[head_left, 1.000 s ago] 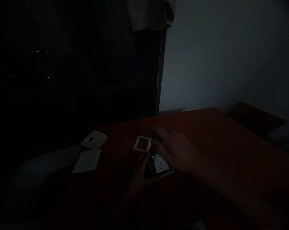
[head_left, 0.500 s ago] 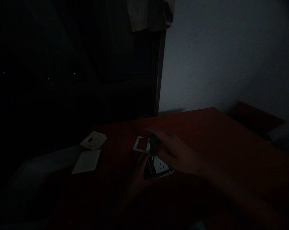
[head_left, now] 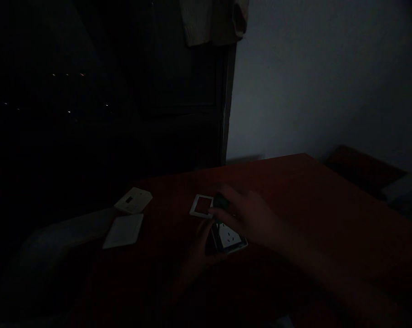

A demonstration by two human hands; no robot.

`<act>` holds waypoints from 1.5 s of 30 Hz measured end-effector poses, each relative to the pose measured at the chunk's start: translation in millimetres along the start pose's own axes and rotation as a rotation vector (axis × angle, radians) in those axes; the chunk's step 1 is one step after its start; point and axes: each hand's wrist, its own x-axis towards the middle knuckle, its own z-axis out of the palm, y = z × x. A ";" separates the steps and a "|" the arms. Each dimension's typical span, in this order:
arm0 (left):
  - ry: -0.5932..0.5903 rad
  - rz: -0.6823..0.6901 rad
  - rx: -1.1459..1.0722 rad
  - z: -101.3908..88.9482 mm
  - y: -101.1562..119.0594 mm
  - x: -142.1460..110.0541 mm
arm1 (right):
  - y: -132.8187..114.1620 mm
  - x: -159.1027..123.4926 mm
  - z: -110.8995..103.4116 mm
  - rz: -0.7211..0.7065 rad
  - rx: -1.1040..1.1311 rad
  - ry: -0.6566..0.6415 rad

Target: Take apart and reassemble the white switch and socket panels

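Observation:
A white wall socket (head_left: 228,235) with several slots lies face up on the table, its dark inner edge exposed. My left hand (head_left: 200,250) is curled around its left side, fingers at the far corner and thumb at the near edge. Above the socket's far side, my right hand (head_left: 251,214) is closed around a dark green rounded handle (head_left: 221,202), which looks like a screwdriver's. Its tip is hidden by the fingers and the gloom. Just beyond the socket, a square white frame (head_left: 196,207) lies flat, partly behind my right fingers.
On the left of the reddish-brown table (head_left: 277,177) lie a white plate with a dark slot (head_left: 137,199) and a pale flat panel (head_left: 124,231). A pale wall (head_left: 294,91) stands behind. Cloth (head_left: 209,23) hangs at the top. The room is very dark.
My right fingers have shifted around the green handle, the index finger now lower and nearer the socket. The left hand and the socket have stayed put.

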 end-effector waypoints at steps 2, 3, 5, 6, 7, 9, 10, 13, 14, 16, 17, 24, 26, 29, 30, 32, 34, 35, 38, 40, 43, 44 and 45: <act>0.004 0.000 0.018 -0.7 0.7 -0.6 | 0.7 0.2 1.1 0.035 -0.079 0.010; 0.005 0.003 0.020 -1.0 1.1 -0.7 | 1.1 -0.2 1.3 0.021 -0.076 0.020; 0.003 0.003 0.020 -1.6 1.8 -0.7 | 1.7 -1.9 1.3 -0.054 0.018 0.027; 0.004 0.001 0.018 -1.8 2.2 -0.5 | 1.9 -2.7 1.2 -0.093 0.086 0.026; 0.004 -0.001 0.017 -2.0 2.6 -0.3 | 2.1 -3.2 1.3 -0.120 0.149 0.021; 0.007 -0.001 0.016 -2.4 3.4 0.2 | 2.3 -3.2 1.8 -0.126 0.201 0.007; 0.005 0.004 0.015 -2.4 3.7 0.3 | 2.3 -2.6 2.3 -0.106 0.179 0.007; 0.005 0.003 0.005 -2.1 3.6 0.5 | 2.3 -0.8 3.5 -0.017 0.009 0.019; 0.010 -0.001 -0.003 -1.8 3.2 0.4 | 2.4 -0.7 3.4 0.001 -0.028 0.025; 0.014 0.002 -0.026 -1.2 2.5 0.4 | 3.0 -1.2 2.8 -0.024 -0.010 0.036; 0.014 0.006 -0.038 -1.0 2.2 0.3 | 3.5 -1.7 2.3 -0.055 0.037 0.038; 0.014 -0.025 -0.015 -1.1 2.7 0.1 | 4.2 -0.1 1.1 -0.014 -0.012 0.031; -0.005 -0.038 -0.010 -0.8 1.7 -0.1 | 3.6 -0.3 0.6 -0.001 -0.059 0.024; -0.013 -0.036 -0.034 -0.4 0.3 -0.5 | 3.5 -1.6 -0.5 -0.099 0.059 0.016; -0.006 -0.032 -0.041 -0.6 0.4 -0.6 | 3.6 -1.6 -0.7 -0.119 0.106 0.012; 0.007 -0.024 -0.045 -1.5 1.9 -0.6 | 4.0 -0.3 -0.6 -0.099 0.117 0.008; 0.015 -0.027 -0.032 -3.0 4.3 -0.3 | 4.4 1.9 -0.2 -0.027 0.019 0.008; 0.014 -0.031 -0.026 -3.7 5.3 -0.1 | 4.6 2.8 0.0 0.011 -0.044 0.010; 0.004 -0.028 -0.032 -5.0 5.8 0.4 | 5.1 2.9 -0.4 0.026 -0.091 0.011; -0.003 -0.017 -0.037 -4.6 4.0 0.6 | 4.9 1.3 -1.1 -0.052 -0.011 0.009; -0.001 -0.022 -0.033 -3.4 1.9 0.6 | 3.6 0.4 -1.5 -0.085 0.018 -0.007; 0.001 -0.025 -0.032 -3.2 2.0 0.7 | 3.2 0.9 -1.5 -0.058 -0.026 -0.008; 0.003 -0.029 -0.032 -3.2 2.5 0.6 | 2.7 1.5 -1.3 -0.027 -0.082 -0.009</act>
